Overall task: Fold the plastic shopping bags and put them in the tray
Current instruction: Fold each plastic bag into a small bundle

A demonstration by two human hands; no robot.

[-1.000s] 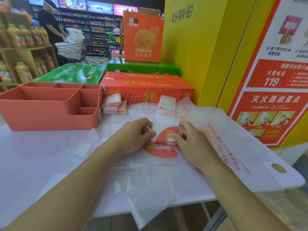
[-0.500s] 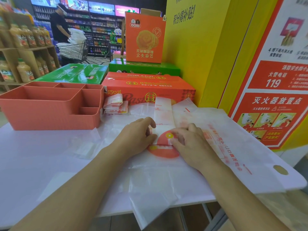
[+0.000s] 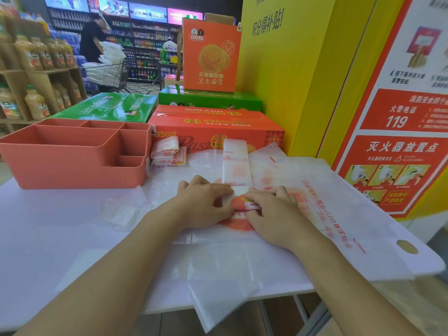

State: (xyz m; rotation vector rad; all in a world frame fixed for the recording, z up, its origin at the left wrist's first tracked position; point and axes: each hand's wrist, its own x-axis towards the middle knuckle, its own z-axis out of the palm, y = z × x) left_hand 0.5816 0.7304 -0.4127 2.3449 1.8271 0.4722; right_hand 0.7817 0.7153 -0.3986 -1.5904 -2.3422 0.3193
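Observation:
A white plastic bag folded into a long narrow strip lies on the table, running away from me. Its near end is turned over into a small fold with red and yellow print. My left hand pinches that fold from the left, thumb underneath. From the right, my right hand grips the same fold with curled fingers. Under them lie several flat white bags with red print. The salmon compartment tray stands at the left, and no bags show inside it. Two folded bags lie beside its right wall.
Orange and green cartons stand behind the table, with a yellow wall at the right. One bag hangs over the table's near edge. Far back, a person stands by a shopping cart among shelves.
The raised flap at the strip's near end has been folded down and pressed low. Both hands have shifted slightly away from me along the strip.

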